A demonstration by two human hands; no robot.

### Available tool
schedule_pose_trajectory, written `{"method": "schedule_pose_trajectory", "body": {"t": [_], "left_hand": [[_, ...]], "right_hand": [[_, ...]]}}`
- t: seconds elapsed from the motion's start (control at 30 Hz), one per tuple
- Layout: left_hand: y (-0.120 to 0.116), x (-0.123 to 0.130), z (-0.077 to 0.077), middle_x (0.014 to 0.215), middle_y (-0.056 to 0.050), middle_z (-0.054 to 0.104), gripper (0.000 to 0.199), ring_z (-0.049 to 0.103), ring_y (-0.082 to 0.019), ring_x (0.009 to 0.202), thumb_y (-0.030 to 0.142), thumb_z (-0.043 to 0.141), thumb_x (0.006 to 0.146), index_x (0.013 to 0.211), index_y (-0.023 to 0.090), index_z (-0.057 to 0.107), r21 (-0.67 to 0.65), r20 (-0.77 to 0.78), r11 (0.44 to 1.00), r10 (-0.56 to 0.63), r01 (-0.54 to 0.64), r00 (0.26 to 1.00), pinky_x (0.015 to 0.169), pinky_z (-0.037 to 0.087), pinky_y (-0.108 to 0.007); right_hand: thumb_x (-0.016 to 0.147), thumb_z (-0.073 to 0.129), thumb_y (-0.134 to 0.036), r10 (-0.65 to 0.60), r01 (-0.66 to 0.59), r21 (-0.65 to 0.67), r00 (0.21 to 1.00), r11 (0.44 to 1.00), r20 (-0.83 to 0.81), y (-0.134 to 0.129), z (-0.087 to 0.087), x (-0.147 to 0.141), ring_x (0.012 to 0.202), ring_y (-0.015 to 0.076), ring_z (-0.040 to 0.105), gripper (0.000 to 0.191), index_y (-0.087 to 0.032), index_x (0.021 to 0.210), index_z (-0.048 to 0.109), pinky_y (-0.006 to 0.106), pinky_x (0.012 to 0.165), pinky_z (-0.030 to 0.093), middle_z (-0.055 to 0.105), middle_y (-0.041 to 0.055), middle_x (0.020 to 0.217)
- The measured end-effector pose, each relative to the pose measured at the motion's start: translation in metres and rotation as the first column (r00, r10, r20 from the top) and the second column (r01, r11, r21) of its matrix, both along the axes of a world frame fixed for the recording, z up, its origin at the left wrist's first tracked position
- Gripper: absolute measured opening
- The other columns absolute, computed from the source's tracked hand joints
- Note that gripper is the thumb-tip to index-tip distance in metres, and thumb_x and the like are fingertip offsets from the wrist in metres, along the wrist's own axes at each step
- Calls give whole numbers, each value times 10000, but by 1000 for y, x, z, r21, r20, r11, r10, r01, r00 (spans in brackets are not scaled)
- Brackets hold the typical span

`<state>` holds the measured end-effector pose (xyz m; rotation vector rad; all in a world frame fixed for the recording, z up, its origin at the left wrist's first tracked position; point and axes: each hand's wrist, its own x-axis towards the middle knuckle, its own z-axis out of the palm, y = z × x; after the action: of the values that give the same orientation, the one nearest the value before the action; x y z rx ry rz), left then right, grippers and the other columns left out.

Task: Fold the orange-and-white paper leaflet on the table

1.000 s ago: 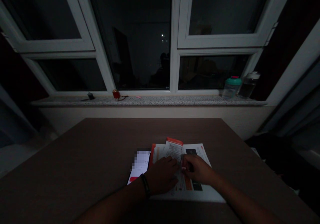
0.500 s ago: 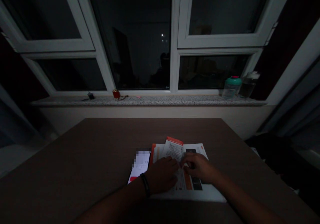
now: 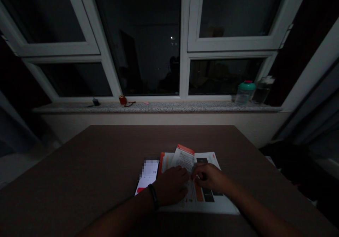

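A printed booklet (image 3: 222,206) with white, orange and dark picture areas lies open on the table. One of its pages (image 3: 184,157), with a red-orange top edge, is folded over at a slant. My left hand (image 3: 172,185), a dark band on its wrist, rests palm down over this page with its fingers stretched out. From the right, my right hand (image 3: 209,177) has thumb and index finger pinched at the folded page's right edge. The fingertips meet near the crease, which is dim and partly covered by both hands.
A lit phone (image 3: 147,178) lies on the brown table (image 3: 106,159), left of the booklet. On the stone windowsill (image 3: 164,106) stand a teal-lidded bottle (image 3: 245,93), a second clear bottle (image 3: 262,90), a small red jar (image 3: 122,100) and a small dark object (image 3: 95,102).
My right fingers have shifted very slightly at the page's edge. My left hand stays in place, and the digits on the phone's screen differ.
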<state>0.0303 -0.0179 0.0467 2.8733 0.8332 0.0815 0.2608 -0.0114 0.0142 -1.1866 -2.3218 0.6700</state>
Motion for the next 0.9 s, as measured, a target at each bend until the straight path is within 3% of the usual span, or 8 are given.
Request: {"method": "schedule_pose_trajectory", "body": {"t": [0.23,0.47,0.63,0.7,0.83,0.9], "left_hand": [[-1,1,1,1145,-77,555,278,515,-257,1043,244,593,851,1103,196,485,16,-15,1000,0,1,1000,905,445,-383],[1,0,-2,1130,-68,556,300,515,-252,1038,265,619,844,1110,192,499,16,2,1000,-3,2,1000,903,454,-370],[1,0,-4,1133,-67,563,299,519,-253,1036,248,621,839,1106,194,499,25,26,1000,6,-6,1000,901,447,-371],[0,1,-3,1131,-66,566,291,520,-252,1033,245,615,843,1105,193,496,28,24,1000,6,-6,1000,893,448,-372],[-1,1,0,1167,-69,560,340,512,-260,1056,256,612,853,1164,209,485,25,24,1000,-8,7,1000,903,441,-380],[-1,1,2,1189,-69,552,372,506,-263,1072,257,609,861,1207,225,476,29,25,999,-15,14,1000,905,439,-378]], "right_hand": [[737,633,-153,-188,188,5,982,982,29,7,-1,2,628,136,528,226,-266,904,733,223,578,333,545,-36,671],[683,627,-93,-50,50,-41,999,998,4,3,-1,0,610,121,513,265,-256,859,739,211,551,325,557,-36,697],[706,640,-131,-178,178,-40,984,983,22,6,-3,1,619,132,517,238,-257,883,739,220,563,337,556,-33,675],[703,637,-115,-160,159,-38,987,987,-31,7,-4,1,649,138,535,224,-241,866,727,225,587,363,570,-25,710],[711,655,-114,34,-33,6,961,999,-274,4,-5,1,868,179,586,94,-200,746,643,270,750,436,625,27,924],[749,654,-157,27,-21,19,927,1000,-373,5,-7,1,893,189,585,93,-195,703,582,289,782,440,625,35,918]]}}
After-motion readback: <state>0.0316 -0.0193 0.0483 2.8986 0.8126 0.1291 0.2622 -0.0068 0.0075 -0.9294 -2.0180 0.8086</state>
